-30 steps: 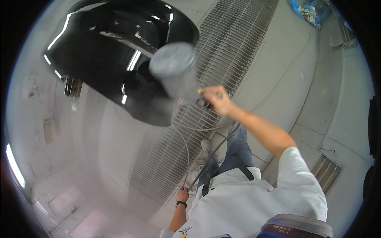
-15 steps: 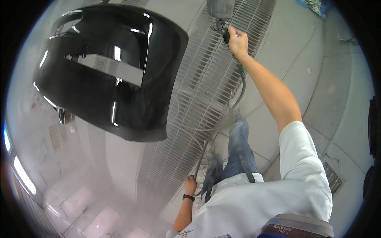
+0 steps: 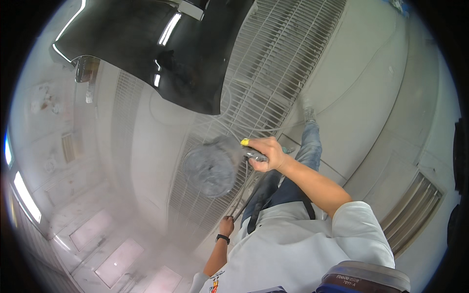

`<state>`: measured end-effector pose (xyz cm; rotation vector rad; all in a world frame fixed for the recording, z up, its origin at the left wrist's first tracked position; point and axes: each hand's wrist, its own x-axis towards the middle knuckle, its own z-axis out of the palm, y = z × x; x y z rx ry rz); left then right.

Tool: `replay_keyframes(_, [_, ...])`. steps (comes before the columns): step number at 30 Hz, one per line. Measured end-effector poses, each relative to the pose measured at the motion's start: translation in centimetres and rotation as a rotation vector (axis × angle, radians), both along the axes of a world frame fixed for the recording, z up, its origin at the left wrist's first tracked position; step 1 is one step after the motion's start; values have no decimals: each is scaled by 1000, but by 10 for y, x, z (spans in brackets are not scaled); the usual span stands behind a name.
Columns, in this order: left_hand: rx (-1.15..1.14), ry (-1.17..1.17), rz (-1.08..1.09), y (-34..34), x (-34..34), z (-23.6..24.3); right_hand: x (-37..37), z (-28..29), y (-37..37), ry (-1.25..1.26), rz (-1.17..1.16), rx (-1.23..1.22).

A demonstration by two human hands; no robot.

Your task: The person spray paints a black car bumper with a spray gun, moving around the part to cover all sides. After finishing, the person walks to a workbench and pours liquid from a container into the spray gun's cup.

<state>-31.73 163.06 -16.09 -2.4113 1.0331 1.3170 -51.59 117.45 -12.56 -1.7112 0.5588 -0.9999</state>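
My right hand (image 3: 267,152) is wrapped round the handle of a spray gun (image 3: 251,154), held in front of my body. The gun's big round grey cup (image 3: 210,168) faces up toward me, above the floor grating. Down beside my left leg, my left hand (image 3: 226,225) is closed on the dark air hose, with a black band on that wrist. A glossy black car body panel (image 3: 117,41) stands at the upper left, apart from the gun. Its upper part is cut off by the view's edge.
Floor grating (image 3: 278,58) runs diagonally beneath the panel and the gun. Thin pale hose loops (image 3: 259,129) lie across it. A louvred vent (image 3: 413,210) is at the right. Pale haze hangs at the lower left, near lit panels (image 3: 119,262).
My right hand has brought the spray gun from the far right back toward my body and leftward, tilting its cup. The panel sits higher in view. My left hand stays low on the hose.
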Motion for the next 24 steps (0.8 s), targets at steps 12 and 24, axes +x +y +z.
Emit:
replay_keyframes(12, [160, -29, 186, 7, 18, 0, -41, -129, -44, -426, -553, 644])
replay_keyframes(24, [299, -63, 10, -36, -5, 35, -26, -166, 24, -196, -231, 502])
